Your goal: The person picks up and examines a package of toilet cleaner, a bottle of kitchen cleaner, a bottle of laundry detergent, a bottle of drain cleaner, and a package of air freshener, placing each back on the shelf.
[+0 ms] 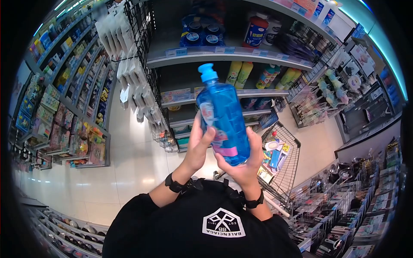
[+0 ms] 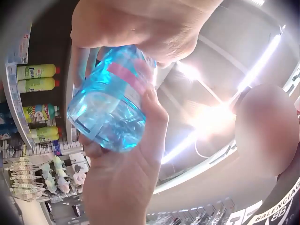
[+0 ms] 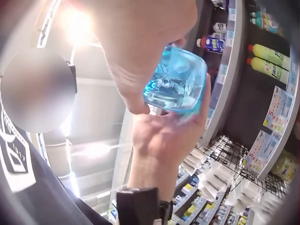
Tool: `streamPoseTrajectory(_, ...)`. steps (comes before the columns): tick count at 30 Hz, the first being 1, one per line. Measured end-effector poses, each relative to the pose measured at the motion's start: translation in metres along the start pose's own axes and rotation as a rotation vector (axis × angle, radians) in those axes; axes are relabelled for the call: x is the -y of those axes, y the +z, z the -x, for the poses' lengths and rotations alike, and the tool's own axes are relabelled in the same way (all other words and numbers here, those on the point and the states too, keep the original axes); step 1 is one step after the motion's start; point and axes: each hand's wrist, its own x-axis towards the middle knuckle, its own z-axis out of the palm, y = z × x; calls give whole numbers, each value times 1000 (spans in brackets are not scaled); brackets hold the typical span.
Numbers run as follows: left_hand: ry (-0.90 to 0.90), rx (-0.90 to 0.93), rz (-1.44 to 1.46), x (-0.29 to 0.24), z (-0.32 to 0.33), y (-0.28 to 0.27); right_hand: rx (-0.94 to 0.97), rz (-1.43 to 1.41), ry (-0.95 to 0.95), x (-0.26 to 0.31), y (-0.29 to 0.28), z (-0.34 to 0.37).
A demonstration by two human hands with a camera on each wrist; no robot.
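Left hand [image 1: 198, 148] and right hand [image 1: 246, 171] curled round the bottle [image 1: 228, 120]: smooth-looking plastic, so if either grip slackens, it could hit the floor [image 1: 140, 176]!

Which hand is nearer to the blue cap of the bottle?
Left: the left hand grips the bottle below the cap; the right hand holds it lower, near the base.
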Motion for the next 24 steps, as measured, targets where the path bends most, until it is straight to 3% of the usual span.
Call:
streamPoseTrajectory(2, -105, -13, 212, 10, 4, 1, 85, 356, -337, 6, 2, 0)
streamPoseTrajectory(3, -207, 35, 370, 10, 3, -4, 13, 255, -391, 12, 8, -1)
streamPoseTrajectory(4, -304, 94, 542, 7, 3, -9, 17, 247, -394, 15, 9, -1)
streamPoseTrajectory(6, -239, 128, 825, 6, 1, -8, 152, 141, -460, 23, 8, 3)
streamPoseTrajectory(12, -346, 362, 1140, 11, 2, -25, 220, 103, -590, 35, 12, 6)
streamPoseTrajectory(14, -336, 381, 1068, 8, 0, -27, 226, 93, -596, 33, 12, 6)
streamPoseTrajectory(16, -329, 386, 967, 0, -2, -27, 208, 37, -471, 30, 12, 6)
streamPoseTrajectory(18, -242, 178, 644, -5, 0, -23, 192, -18, -344, 24, 12, 5)
streamPoseTrajectory(20, -187, 157, 409, 4, 0, -36, 174, -52, -197, 18, 12, 0)
streamPoseTrajectory(22, 8, -15, 39, 0, -5, -26, 176, -22, -34, 10, 20, 0)
streamPoseTrajectory(24, -76, -23, -23, -8, 1, -20, 190, -8, 101, 11, 28, -3)
